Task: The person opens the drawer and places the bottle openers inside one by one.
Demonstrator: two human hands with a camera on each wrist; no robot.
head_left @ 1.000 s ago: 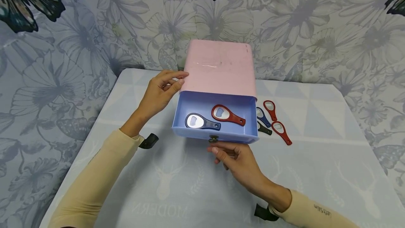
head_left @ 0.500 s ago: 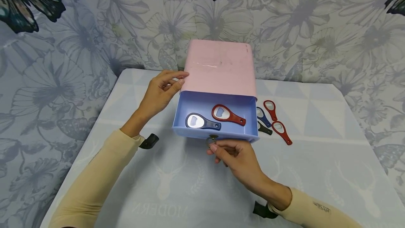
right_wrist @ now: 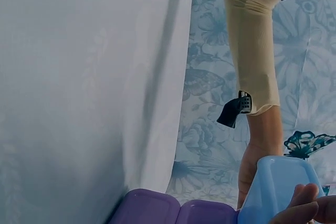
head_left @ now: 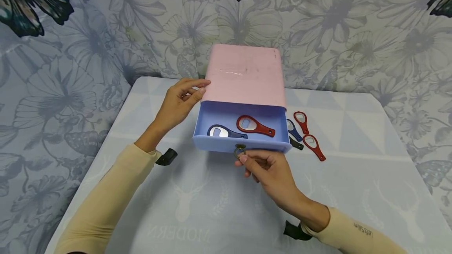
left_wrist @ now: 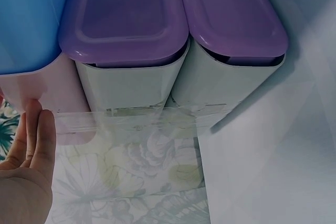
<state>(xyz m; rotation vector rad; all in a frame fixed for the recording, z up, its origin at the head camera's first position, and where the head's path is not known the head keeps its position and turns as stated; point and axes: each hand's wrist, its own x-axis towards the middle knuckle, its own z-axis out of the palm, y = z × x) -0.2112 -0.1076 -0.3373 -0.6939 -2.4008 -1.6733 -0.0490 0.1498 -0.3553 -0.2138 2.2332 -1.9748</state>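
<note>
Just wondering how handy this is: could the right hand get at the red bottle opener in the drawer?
Likely yes: the drawer is open and nothing covers the red bottle opener. Only, the right hand would first have to release the ring pull.

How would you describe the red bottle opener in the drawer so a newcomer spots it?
Find the pink box on the table; a light blue drawer sticks out of its front. Inside, in the head view, the red bottle opener lies right of and slightly behind a dark blue opener. Its colour sets it apart there; the other red openers lie on the table.
</note>
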